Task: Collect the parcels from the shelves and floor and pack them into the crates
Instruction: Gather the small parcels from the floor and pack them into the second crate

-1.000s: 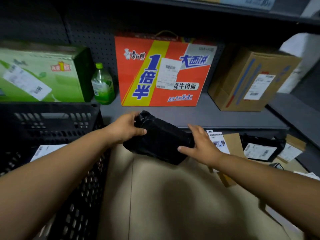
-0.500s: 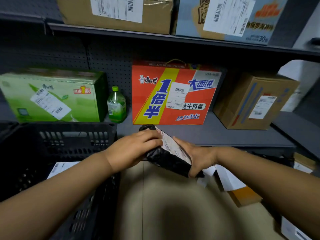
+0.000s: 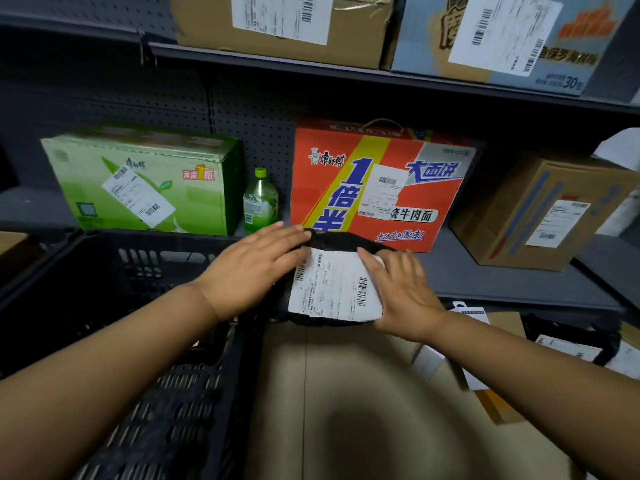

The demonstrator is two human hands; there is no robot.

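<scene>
The parcel [image 3: 332,244] is matt black plastic film with a white paper label [image 3: 334,289]; the crate [image 3: 114,285] is black perforated plastic, the shelf [image 3: 485,282] matt grey metal, the boxes [image 3: 540,209] brown cardboard

Black parcel [image 3: 341,240] is showing a white label [image 3: 334,287] striped with black barcodes. Behind it, a red box [image 3: 379,183] is flashing a yellow band and blue lettering, beside a green bottle [image 3: 259,204] and a green carton [image 3: 145,181]. The black crate [image 3: 145,268] is showing slotted walls.

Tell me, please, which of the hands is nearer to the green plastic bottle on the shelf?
The left. The left hand lies just below the green plastic bottle; the right hand is farther right, across the black parcel.
</scene>
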